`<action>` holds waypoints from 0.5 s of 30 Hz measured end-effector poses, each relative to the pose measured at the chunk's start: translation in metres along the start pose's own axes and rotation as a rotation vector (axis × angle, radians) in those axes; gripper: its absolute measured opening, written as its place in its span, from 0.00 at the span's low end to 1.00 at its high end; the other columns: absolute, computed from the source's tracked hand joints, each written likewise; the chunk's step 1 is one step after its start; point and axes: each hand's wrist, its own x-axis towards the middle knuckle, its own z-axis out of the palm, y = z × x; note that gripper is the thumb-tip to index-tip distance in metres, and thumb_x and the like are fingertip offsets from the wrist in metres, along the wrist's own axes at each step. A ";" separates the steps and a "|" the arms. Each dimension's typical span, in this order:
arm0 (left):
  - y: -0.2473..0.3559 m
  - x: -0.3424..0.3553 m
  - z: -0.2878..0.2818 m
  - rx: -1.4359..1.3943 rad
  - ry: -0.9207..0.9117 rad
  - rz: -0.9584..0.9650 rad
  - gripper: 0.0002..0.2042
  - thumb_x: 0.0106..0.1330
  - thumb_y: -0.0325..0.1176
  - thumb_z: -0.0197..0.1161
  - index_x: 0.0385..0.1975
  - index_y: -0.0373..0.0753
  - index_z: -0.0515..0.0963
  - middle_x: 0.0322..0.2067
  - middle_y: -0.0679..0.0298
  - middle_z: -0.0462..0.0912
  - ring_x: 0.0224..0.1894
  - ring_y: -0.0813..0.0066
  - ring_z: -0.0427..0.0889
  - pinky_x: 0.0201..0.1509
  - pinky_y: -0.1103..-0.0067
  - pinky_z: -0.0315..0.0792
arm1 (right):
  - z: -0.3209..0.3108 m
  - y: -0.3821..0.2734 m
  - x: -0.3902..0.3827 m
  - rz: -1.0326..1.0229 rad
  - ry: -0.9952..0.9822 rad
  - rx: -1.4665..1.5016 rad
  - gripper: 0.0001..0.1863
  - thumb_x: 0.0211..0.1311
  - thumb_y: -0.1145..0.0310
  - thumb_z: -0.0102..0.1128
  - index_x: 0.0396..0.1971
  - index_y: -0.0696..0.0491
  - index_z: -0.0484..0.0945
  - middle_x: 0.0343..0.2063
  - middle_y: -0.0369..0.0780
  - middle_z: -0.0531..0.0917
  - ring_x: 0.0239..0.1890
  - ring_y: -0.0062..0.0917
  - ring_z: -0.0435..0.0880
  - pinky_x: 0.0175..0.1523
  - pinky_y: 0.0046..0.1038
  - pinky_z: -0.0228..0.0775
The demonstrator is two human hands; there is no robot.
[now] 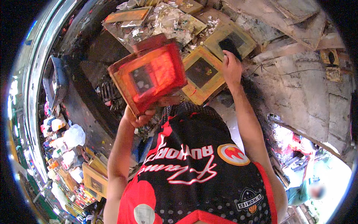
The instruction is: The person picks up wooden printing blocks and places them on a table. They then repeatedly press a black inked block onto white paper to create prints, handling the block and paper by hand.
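Note:
My left hand (138, 116) grips a lower corner of a red, paint-stained wooden frame (166, 69) with a dark mesh window, held up tilted and slightly blurred. My right hand (233, 69) has its fingers bent closed at a dark rectangular piece (231, 46) where two yellow-stained frames meet; I cannot make out what exactly they grip. The nearer yellow frame (199, 91) has a dark window with small yellow marks. The other yellow frame (249, 39) lies above it, partly under the dark piece and my fingers.
A worktop strewn with paint-crusted scraps (167, 20) is at the top. A rough concrete surface (294, 86) lies right. Many containers (57, 125) and stacked frames (89, 173) stand at lower left. A person in green (298, 190) is beyond a bright opening at lower right.

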 end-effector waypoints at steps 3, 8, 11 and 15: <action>0.030 0.009 0.011 0.086 0.135 -0.084 0.40 0.75 0.65 0.54 0.80 0.47 0.60 0.46 0.44 0.81 0.22 0.61 0.80 0.14 0.72 0.77 | -0.008 -0.049 0.009 0.017 -0.011 0.313 0.18 0.78 0.62 0.64 0.62 0.50 0.80 0.50 0.43 0.89 0.53 0.37 0.88 0.62 0.37 0.77; 0.077 0.040 0.019 0.108 0.066 -0.401 0.36 0.75 0.64 0.53 0.70 0.38 0.72 0.46 0.47 0.82 0.34 0.60 0.79 0.15 0.76 0.74 | -0.038 -0.098 0.031 -0.355 -0.128 0.472 0.31 0.70 0.55 0.71 0.67 0.53 0.77 0.62 0.45 0.81 0.67 0.41 0.77 0.74 0.40 0.66; 0.078 0.054 0.058 0.129 0.141 -0.398 0.35 0.77 0.64 0.51 0.71 0.41 0.73 0.43 0.49 0.82 0.30 0.63 0.76 0.14 0.78 0.72 | -0.063 -0.091 0.032 -0.511 -0.163 0.243 0.35 0.67 0.53 0.74 0.69 0.54 0.76 0.70 0.45 0.75 0.75 0.41 0.69 0.80 0.41 0.59; 0.098 0.046 0.047 0.257 0.079 -0.561 0.33 0.79 0.62 0.48 0.71 0.43 0.72 0.48 0.46 0.84 0.26 0.63 0.77 0.11 0.81 0.70 | -0.075 -0.101 0.025 -0.362 -0.346 0.492 0.34 0.67 0.55 0.76 0.69 0.55 0.77 0.65 0.44 0.82 0.68 0.38 0.79 0.75 0.39 0.67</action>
